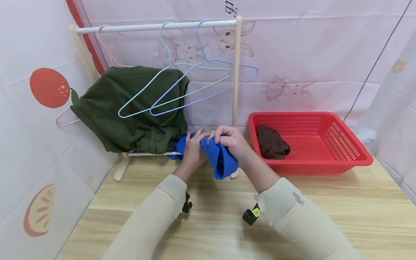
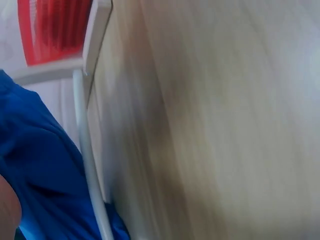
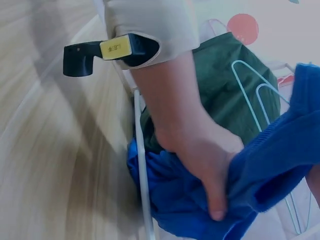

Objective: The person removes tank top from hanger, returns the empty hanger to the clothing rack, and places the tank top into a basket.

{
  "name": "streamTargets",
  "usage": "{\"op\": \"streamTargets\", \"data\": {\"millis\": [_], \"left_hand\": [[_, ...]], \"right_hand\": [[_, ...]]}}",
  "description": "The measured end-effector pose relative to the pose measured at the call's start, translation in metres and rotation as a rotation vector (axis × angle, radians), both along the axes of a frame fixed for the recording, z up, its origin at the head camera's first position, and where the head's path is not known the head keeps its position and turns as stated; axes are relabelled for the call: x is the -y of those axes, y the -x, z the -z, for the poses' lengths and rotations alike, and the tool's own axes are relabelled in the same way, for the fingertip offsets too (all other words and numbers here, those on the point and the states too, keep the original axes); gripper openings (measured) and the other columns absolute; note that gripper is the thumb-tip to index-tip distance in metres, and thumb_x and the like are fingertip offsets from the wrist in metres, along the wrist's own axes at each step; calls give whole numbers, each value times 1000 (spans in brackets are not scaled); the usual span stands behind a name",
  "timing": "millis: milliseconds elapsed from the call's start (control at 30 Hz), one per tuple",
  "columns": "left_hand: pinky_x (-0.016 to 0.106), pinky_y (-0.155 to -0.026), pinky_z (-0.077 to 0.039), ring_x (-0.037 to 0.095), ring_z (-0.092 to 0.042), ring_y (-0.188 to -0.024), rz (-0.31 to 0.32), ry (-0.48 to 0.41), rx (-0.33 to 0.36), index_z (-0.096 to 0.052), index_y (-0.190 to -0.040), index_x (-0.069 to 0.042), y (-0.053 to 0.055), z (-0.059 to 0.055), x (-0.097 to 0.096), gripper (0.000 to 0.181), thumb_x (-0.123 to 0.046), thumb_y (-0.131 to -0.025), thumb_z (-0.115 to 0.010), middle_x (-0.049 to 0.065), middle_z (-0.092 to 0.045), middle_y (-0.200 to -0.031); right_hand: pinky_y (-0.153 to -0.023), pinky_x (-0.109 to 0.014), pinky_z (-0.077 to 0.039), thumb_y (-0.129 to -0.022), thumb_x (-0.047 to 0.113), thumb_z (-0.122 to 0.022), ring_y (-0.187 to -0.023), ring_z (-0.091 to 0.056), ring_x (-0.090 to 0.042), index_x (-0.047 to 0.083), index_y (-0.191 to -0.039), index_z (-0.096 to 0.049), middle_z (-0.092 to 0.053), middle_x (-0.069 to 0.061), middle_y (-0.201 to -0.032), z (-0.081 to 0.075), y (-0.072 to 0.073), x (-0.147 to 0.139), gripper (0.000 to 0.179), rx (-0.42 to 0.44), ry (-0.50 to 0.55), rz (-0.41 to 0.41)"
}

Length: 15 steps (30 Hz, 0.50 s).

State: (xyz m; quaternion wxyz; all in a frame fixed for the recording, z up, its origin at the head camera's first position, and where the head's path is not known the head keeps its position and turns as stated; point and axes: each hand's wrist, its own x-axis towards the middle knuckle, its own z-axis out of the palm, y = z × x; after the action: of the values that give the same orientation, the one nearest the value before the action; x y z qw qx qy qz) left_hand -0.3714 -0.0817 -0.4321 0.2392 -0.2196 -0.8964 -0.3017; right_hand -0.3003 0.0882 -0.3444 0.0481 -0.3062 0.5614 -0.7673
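A bright blue garment (image 1: pixel 218 161) is bunched between both hands in front of the rack, and part of it lies over the rack's lower bar. My right hand (image 1: pixel 233 143) grips its edge, with a folded opening drooping below the fingers. My left hand (image 1: pixel 193 150) holds the cloth just to the left; in the right wrist view the left thumb lies over the blue fabric (image 3: pixel 185 200). In the left wrist view blue folds (image 2: pixel 40 150) fill the left side. Behind the hands, a dark green garment (image 1: pixel 138 106) hangs on a pink hanger (image 1: pixel 66 119).
A green hanger (image 1: pixel 138 95) and a blue hanger (image 1: pixel 177 88), both bare, hang from the rack's top bar (image 1: pixel 137 27). At the right stands a red basket (image 1: pixel 324 166) with a dark brown cloth (image 1: pixel 272 142) inside. Wooden tabletop (image 1: pixel 214 241) extends in front of the rack.
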Motion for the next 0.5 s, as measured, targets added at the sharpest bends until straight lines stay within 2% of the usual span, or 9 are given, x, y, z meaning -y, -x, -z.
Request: {"op": "streamTargets", "data": {"millis": [133,267,367,500], "left_hand": [[63,-113,-27,24,-61,-123,-18,-31,-39,-75,-109,-11,4,4,12,27,-14,-82,-77,5,-74,-112],[50,-98,-48,28,-70,-98,-7,-116,-40,-73,-101,-8,4,-2,20,19,-7,-81,-72,10,-75,-102],[43,-86,-54,30,-70,-92,3,-167,-19,-68,-103,-9,4,-12,21,20,-5,-83,-68,11,-73,-102],[42,-92,-53,30,-69,-101,-10,-188,-12,-67,-112,-11,3,-25,22,28,-2,-85,-66,11,-71,-113]], "right_hand": [[-70,-24,-48,-90,-5,-39,-80,-58,-14,21,-68,-62,-67,4,-80,-2,-3,-2,41,-24,30,-112],[-64,-24,-49,-87,-5,-38,-74,-60,-15,21,-67,-62,-65,3,-78,1,-5,-5,40,11,-47,-141],[-62,-25,-48,-85,-1,-39,-74,-59,-17,20,-66,-61,-64,3,-78,6,-4,-6,36,18,-106,-105],[-67,-26,-44,-83,6,-40,-77,-53,-18,15,-65,-60,-62,2,-75,17,0,-2,29,-17,-114,26]]}}
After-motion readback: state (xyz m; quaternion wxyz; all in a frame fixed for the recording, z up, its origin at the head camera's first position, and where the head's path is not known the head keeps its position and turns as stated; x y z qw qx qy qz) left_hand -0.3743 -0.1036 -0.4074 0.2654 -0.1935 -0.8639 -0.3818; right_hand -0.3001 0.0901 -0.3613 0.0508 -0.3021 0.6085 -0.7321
